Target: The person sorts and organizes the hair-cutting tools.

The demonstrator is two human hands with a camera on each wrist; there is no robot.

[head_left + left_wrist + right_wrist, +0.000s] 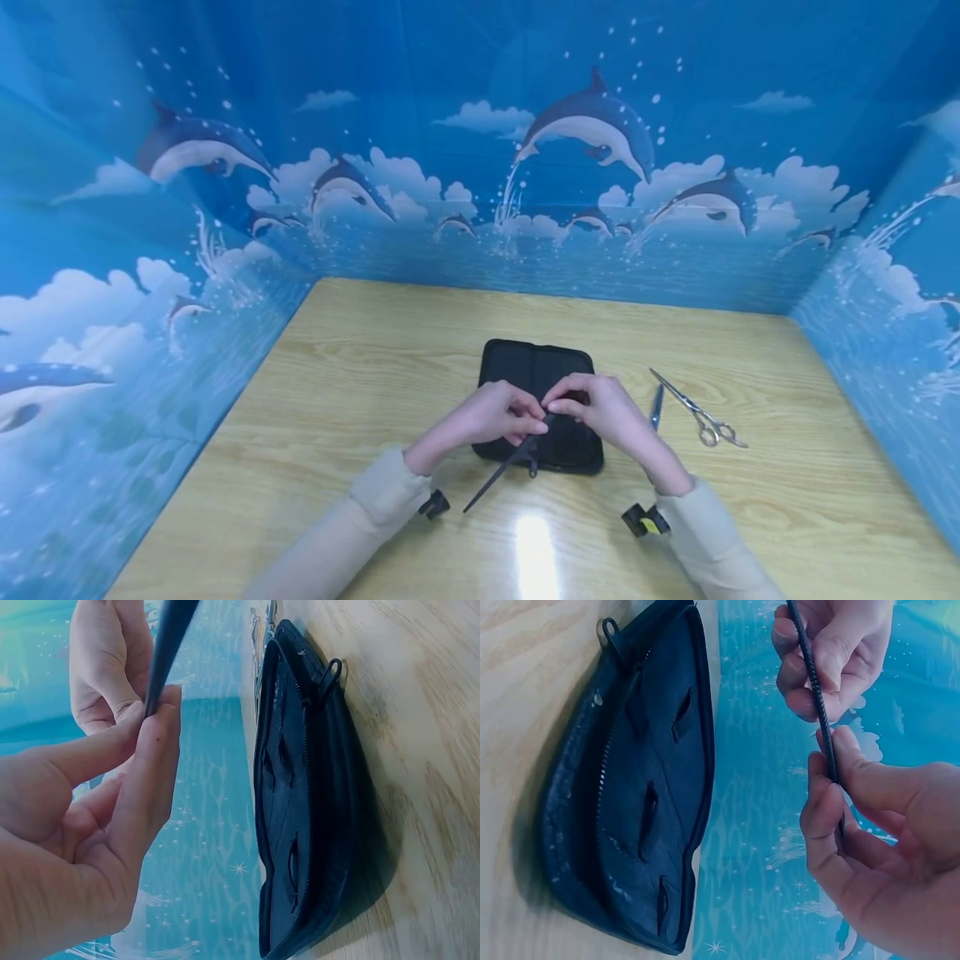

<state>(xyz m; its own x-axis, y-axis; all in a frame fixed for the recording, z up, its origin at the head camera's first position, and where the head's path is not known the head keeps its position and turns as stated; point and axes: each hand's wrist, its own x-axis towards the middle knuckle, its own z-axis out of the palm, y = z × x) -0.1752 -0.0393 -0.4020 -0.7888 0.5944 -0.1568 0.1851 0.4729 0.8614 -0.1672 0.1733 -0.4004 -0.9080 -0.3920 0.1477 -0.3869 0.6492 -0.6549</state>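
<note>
A slim black comb is held at a slant above the open black zip case. My left hand pinches it between thumb and fingers. Close beside, my right hand pinches its upper end with thumb and fingertips. The right wrist view shows the comb edge-on, with fine ridges along it, passing both hands. Slits and a zip line the case, which lies unzipped on the table; the hands partly cover it in the head view.
Right of the case lie a pair of silver scissors and another slim metal tool, partly hidden by the right hand. The wood-grain table is enclosed by blue dolphin-print sheets at the back and sides.
</note>
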